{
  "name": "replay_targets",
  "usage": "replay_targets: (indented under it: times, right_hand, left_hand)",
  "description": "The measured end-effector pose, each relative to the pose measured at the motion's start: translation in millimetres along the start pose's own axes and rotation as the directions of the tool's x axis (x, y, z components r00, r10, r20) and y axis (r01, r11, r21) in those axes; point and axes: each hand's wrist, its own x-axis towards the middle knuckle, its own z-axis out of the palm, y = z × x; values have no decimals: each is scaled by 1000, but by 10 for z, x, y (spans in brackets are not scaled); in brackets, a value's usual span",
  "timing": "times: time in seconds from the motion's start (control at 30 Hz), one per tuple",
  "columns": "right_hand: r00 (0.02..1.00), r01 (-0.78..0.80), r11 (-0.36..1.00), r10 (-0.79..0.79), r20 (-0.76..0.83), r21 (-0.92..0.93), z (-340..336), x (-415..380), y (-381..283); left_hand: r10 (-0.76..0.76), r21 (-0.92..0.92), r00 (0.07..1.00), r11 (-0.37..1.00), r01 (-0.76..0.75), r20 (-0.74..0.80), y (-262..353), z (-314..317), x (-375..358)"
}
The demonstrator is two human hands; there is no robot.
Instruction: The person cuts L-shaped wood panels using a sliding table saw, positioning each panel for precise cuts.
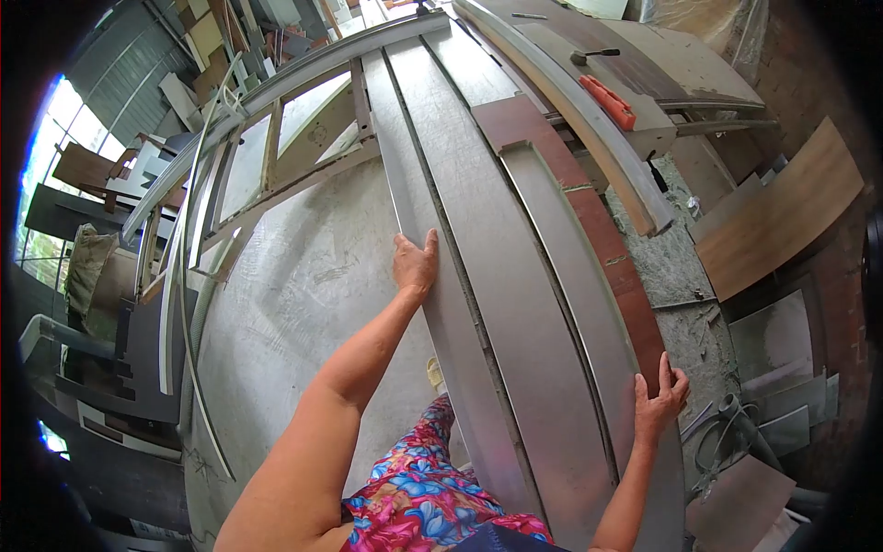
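My left hand [416, 264] rests on the left edge of a long grey metal worktable [497, 239], thumb and fingers apart with nothing seen in them. Dark grooves run lengthwise along the tabletop. At the right side lies a narrow reddish-brown board [602, 235], with a rectangular notch near its far part and pale joint marks across it. My right hand [659, 405] grips the near end of this board, with the thumb at its inner edge and the fingers spread over its outer side. The hand covers the board's near end.
A wooden-framed rail [570, 120] curves along the right, with a red tool [608, 102] and a dark-headed brush [593, 55] beyond it. Slatted metal framework [276, 152] extends left. Board offcuts [782, 216] lean at the right. Concrete floor [303, 267] shows left of the table.
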Motion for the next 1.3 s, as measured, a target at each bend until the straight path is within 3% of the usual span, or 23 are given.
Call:
replay_targets:
  times: [0.27, 0.67, 1.3]
  right_hand:
    - [994, 46, 992, -57, -91, -118, 108, 246, -329]
    - [987, 145, 988, -149, -64, -58, 386, 802, -840]
    - [984, 156, 986, -160, -75, -60, 900, 1677, -1616]
  left_hand:
    - [3, -5, 1000, 1000, -3, 18, 31, 29, 215]
    - [-12, -14, 1000, 1000, 13, 11, 68, 94, 603]
    - [5, -32, 1000, 999, -4, 18, 198, 177, 1344]
